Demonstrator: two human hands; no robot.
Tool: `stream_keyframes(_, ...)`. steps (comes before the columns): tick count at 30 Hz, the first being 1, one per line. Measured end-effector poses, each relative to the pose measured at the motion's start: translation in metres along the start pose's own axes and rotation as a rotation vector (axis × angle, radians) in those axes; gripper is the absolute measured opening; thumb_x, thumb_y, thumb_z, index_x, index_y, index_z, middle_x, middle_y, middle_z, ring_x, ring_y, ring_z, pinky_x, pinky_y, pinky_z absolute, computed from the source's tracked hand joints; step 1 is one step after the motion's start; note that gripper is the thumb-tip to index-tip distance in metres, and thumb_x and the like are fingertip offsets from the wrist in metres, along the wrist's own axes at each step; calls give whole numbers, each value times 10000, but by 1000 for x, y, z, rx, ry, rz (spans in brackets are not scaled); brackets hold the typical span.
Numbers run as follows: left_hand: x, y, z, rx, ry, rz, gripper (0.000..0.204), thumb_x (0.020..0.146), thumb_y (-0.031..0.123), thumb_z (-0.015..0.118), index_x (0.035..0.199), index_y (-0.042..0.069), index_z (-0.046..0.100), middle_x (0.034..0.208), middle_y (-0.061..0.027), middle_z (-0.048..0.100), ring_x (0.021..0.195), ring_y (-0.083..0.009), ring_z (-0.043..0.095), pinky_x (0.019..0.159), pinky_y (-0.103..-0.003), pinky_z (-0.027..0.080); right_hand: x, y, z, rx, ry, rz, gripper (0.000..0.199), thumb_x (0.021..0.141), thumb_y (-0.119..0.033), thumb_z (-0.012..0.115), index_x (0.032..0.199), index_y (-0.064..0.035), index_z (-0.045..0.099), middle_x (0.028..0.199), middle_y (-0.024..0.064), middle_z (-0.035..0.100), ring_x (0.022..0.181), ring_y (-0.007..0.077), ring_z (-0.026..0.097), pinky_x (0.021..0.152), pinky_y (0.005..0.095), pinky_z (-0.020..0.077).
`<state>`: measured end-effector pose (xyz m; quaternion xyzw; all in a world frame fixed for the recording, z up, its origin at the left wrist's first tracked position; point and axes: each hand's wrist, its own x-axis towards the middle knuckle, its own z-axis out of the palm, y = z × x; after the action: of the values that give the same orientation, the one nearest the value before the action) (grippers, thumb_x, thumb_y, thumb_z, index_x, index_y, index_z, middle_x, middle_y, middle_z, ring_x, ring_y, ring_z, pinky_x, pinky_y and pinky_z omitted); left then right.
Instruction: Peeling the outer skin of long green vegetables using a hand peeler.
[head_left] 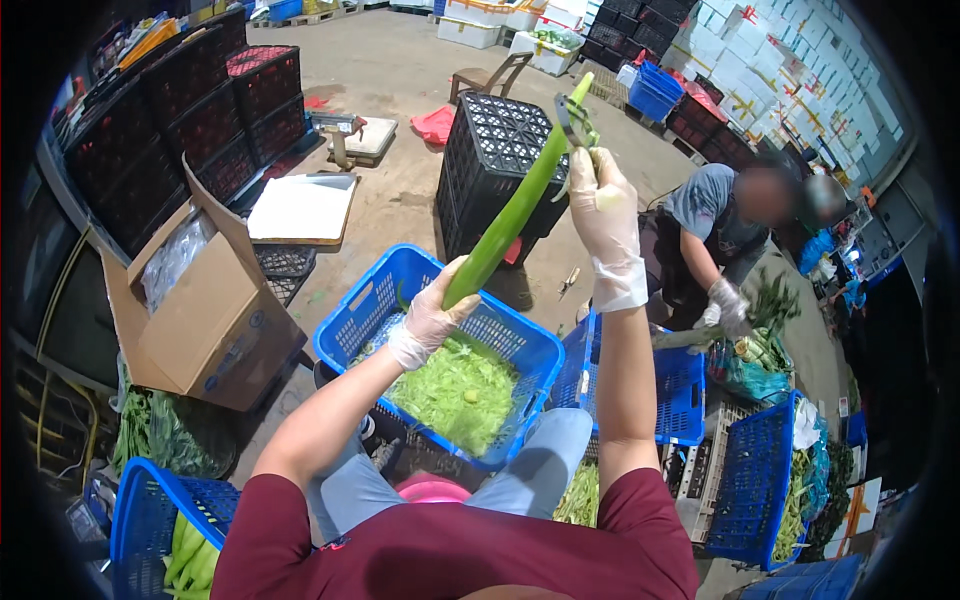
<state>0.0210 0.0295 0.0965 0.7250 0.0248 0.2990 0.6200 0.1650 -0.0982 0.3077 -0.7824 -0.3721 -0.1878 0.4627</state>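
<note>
A long, tapering green celtuce stalk [510, 225] slants up and away to the right, its thin end highest. My left hand [432, 320], in a thin whitish glove, is closed around its thick lower end. My right hand [606, 210], gloved likewise, grips a peeler [568, 122] whose head lies across the stalk near the thin end; the handle is mostly hidden by my fingers. Strips of peel hang at the peeler. Below the stalk, a blue plastic basket [545, 385] holds a heap of pale green peelings [455, 400].
Beside my left arm stands an open cardboard box [215, 335]. A blue basket [150, 500] at lower left holds pale green stalks [190, 555]. Ahead are stacked black crates [500, 130]. At right, a co-worker [715, 225] bends over leafy vegetables [755, 350], near another blue basket [750, 490].
</note>
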Motion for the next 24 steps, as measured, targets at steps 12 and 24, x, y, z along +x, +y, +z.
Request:
stream_keyframes(12,5,5,-1,-51,71,-19,608,926,218,691,1450,93,409,1183,-52,622,1054,-110,557,924,-261,447,-57,-1,44,21,-57,4,278,968,-289,566,956,-11,568,826,242,636,769,450,624,632,479,477)
stream_keyframes(24,7,8,-8,-122,129,-104,695,873,168,734,1468,91,384,1136,-8,618,936,-74,558,814,-229,485,-155,1,77,-13,-180,144,237,942,-244,597,1029,-25,575,844,232,639,776,434,632,655,462,493)
